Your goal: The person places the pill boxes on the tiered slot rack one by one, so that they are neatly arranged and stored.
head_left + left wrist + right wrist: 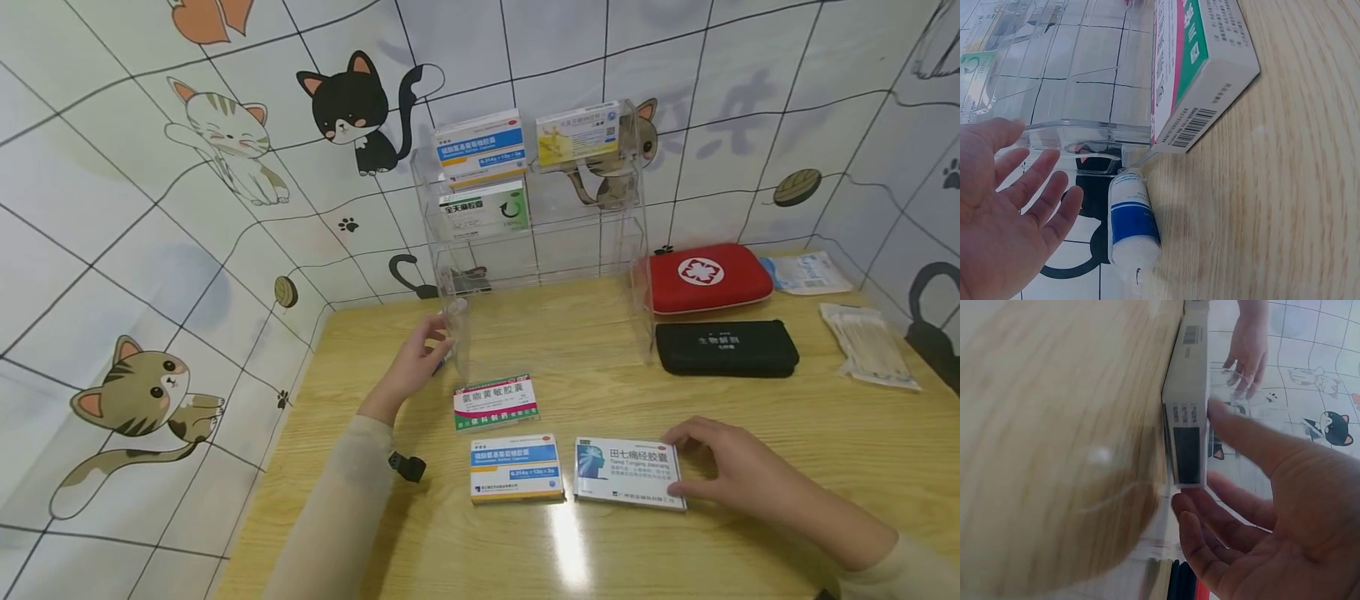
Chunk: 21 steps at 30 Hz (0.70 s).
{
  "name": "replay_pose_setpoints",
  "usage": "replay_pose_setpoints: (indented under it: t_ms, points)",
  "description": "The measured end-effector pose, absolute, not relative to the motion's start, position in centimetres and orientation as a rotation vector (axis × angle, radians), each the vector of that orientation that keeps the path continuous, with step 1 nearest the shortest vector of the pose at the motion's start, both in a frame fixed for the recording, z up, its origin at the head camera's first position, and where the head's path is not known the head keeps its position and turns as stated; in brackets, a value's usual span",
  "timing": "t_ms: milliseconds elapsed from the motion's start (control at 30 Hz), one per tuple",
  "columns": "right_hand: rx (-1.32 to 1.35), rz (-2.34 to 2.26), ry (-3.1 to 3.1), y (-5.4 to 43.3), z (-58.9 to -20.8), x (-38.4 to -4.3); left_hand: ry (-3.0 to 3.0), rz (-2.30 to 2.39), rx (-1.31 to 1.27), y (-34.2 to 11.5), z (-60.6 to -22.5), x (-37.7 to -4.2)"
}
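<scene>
right hand [729, 463]: pinching capsule box [628, 473] in front of clear rack [567, 226] | left hand [412, 360]: loosely spread, at rack's left | step seems grasping; next probably needs steady lift

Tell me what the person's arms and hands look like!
The left sleeve and right sleeve are plain, pale beige. The left hand and right hand wear no gloves. A small black device sticks out by the left sleeve's end.
</scene>
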State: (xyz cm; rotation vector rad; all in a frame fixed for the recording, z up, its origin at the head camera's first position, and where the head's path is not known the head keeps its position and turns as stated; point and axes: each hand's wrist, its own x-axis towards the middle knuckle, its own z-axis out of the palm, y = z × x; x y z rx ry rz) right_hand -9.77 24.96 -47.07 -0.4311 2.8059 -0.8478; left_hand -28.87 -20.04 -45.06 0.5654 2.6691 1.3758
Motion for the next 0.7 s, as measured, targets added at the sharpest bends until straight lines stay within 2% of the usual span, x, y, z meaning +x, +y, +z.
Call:
replay_pose_setpoints:
  t_ms: [367,700]
  points:
    - [-0.375,-0.864,2.792,25.1,-47.2,-9.2,2.655,1.379,0.567,-19.7,-45.2,-28.7]
    - [-0.215,-1.082,2.746,24.5,-45.8,-8.9,2.668,1.353,0.565,-19.9,-45.1,-28.9]
